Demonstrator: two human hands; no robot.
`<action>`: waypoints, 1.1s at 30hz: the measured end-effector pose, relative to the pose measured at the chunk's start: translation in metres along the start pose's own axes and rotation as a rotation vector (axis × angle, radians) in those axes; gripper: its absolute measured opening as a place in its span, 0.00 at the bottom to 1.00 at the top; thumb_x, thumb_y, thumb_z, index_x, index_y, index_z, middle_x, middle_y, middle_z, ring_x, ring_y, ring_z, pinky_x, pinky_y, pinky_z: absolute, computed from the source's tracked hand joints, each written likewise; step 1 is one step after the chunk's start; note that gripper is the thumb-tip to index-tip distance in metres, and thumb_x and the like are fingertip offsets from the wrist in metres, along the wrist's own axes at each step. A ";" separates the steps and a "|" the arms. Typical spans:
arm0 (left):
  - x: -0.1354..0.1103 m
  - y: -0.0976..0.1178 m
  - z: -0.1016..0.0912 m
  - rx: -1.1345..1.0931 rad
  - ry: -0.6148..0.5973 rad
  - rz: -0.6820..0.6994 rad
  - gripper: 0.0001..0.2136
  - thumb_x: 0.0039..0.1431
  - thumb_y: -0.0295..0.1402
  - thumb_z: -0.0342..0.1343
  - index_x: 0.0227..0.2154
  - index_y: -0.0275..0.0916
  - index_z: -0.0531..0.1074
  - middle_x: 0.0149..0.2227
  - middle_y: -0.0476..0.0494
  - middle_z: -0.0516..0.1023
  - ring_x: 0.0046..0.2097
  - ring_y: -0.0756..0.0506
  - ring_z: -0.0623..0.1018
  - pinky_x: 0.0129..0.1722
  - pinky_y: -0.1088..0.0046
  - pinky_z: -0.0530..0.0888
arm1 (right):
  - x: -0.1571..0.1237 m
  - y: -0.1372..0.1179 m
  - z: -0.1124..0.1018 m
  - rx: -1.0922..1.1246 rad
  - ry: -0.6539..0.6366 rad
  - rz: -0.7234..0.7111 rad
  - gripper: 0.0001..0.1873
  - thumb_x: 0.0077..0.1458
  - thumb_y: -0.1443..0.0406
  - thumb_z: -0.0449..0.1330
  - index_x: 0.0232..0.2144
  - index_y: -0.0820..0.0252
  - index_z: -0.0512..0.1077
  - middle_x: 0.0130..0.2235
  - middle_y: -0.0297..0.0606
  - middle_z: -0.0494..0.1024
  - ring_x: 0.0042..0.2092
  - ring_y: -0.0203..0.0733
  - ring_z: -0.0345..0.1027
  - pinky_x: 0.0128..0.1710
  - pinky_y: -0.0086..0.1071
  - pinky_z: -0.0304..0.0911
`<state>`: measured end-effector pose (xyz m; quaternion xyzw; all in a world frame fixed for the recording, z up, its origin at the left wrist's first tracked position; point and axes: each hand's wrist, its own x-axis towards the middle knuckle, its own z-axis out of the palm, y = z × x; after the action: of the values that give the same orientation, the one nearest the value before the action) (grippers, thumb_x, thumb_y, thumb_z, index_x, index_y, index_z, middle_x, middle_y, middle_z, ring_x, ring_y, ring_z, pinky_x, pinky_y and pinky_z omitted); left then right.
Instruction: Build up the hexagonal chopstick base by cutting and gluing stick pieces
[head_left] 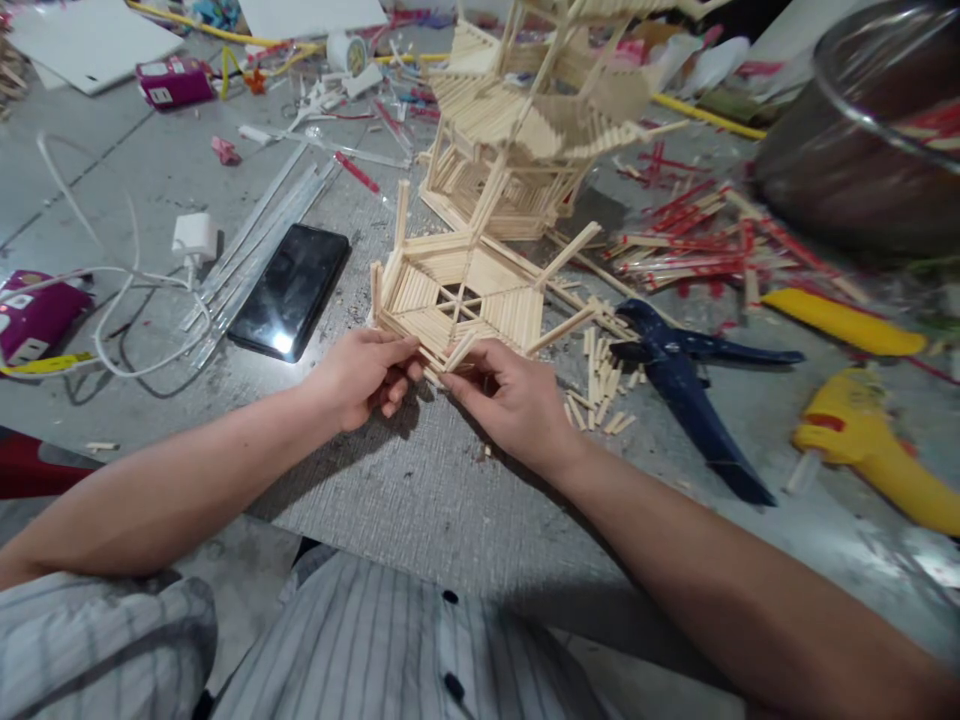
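Observation:
A hexagonal frame of thin wooden sticks (504,287) lies on the table in front of me, with short posts standing out from its corners. My left hand (373,374) is closed at its near left edge, thumb and fingers pinching a stick of the rim. At the near corner my right hand (504,390) pinches a short wooden stick (460,350) that leans up from the frame. Just behind rises a taller tiered stick model (517,120), its top cut off by the view.
Right of the frame lie cut stick pieces (600,375), dark blue cutters (686,390) and a yellow glue gun (862,430). Red-wrapped sticks (697,235) and a dark bin (862,130) are behind them. On the left are a black phone (291,290), glue sticks and a white charger (195,237).

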<state>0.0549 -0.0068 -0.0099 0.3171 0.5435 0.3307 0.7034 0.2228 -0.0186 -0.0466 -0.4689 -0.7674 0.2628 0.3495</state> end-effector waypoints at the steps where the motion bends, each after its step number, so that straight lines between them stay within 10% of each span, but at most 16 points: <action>1: 0.001 0.000 0.000 -0.005 0.006 0.006 0.13 0.60 0.25 0.47 0.19 0.34 0.64 0.18 0.51 0.68 0.12 0.57 0.61 0.09 0.80 0.58 | 0.000 0.000 0.000 0.004 0.000 -0.001 0.06 0.52 0.64 0.57 0.35 0.57 0.69 0.31 0.34 0.77 0.32 0.38 0.71 0.32 0.31 0.63; 33: 0.003 -0.003 0.003 -0.101 0.048 0.033 0.12 0.61 0.24 0.45 0.23 0.32 0.66 0.19 0.50 0.71 0.15 0.56 0.68 0.16 0.79 0.71 | 0.000 -0.001 0.002 0.000 -0.009 0.033 0.10 0.52 0.60 0.56 0.37 0.58 0.70 0.31 0.36 0.78 0.31 0.38 0.71 0.31 0.32 0.63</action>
<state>0.0588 -0.0062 -0.0138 0.2821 0.5376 0.3769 0.6995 0.2205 -0.0191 -0.0476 -0.4802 -0.7613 0.2704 0.3416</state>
